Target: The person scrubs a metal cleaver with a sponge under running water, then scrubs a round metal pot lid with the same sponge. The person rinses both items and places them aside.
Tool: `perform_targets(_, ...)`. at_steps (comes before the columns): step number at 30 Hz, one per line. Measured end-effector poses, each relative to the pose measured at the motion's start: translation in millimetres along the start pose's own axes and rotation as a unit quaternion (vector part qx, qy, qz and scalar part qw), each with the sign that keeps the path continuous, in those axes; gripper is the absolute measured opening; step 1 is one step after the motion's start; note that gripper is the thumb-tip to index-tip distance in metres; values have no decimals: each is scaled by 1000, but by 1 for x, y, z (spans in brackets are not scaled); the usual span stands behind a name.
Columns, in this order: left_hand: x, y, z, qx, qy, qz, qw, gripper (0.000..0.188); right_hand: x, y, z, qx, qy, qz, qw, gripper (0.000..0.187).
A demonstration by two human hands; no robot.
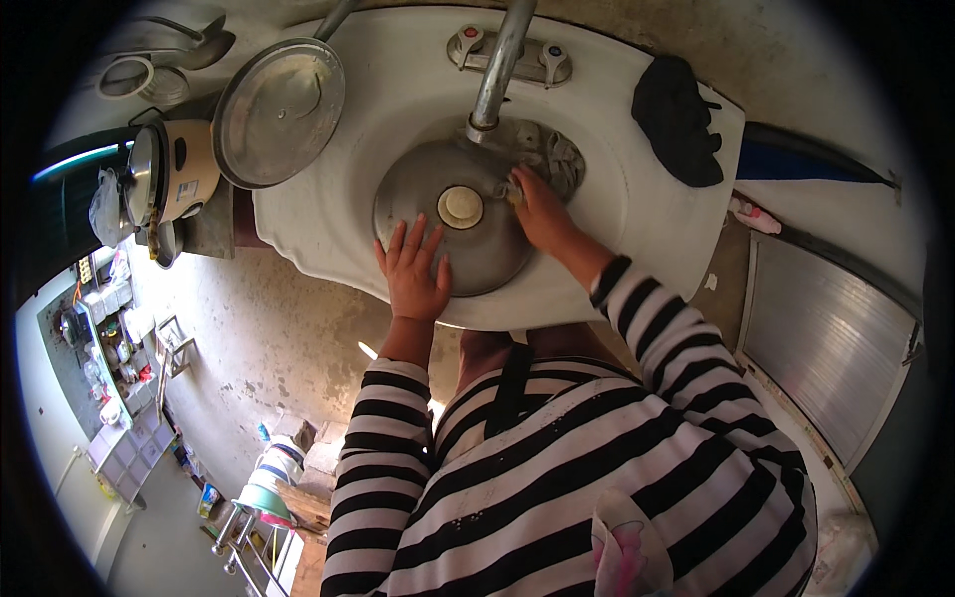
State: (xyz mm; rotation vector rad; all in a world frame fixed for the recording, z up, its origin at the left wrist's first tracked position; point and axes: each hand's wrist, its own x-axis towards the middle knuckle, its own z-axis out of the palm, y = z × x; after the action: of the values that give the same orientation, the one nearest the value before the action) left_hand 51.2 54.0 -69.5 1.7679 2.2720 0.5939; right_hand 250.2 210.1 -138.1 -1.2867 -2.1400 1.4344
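Note:
A round grey metal pot lid (487, 261) with a pale knob (460, 206) lies in the white sink (637, 259), knob up. My left hand (413, 279) rests flat on the lid's near left part, fingers spread. On the lid's right side, my right hand (545, 214) has its fingers closed round a small greyish wad, mostly hidden; its kind cannot be made out. Beyond that hand, a crumpled grey cloth (565, 164) sits in the basin, beside the lid's far right rim. The faucet spout (484, 124) hangs over the far rim; no water stream shows.
A frying pan (279, 114) lies on the sink's left ledge, next to a rice cooker (184, 169). A black cloth (678, 119) is spread on the right ledge. Two tap knobs flank the faucet base (509, 58). Strainers (126, 78) hang at the far left.

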Motion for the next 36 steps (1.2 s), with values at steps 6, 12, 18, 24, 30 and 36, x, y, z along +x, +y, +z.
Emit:
perform_targets(6,1,0,0,7,-12,-7,1000,45,-63,-30,11,-14,-47,-73,996,64)
perform_targets(12,0,0,-1,-12,-4,-8,1000,47,32,-6,9,53,68,29,996,58)
perform_targets(18,-3,-3,4,-93,74,-25,993,48,-66,-53,40,1,8,-104,995,45)
perform_targets(24,-4,-5,3,-96,72,-20,993,44,-37,-47,-5,-97,-59,-114,987,32)
perform_targets(30,-5,-5,4,-99,58,-46,992,43,-32,-56,13,-171,103,-124,972,35)
perform_targets(36,-4,-3,3,-114,79,-36,990,44,-31,-77,18,-93,-37,-195,976,36)
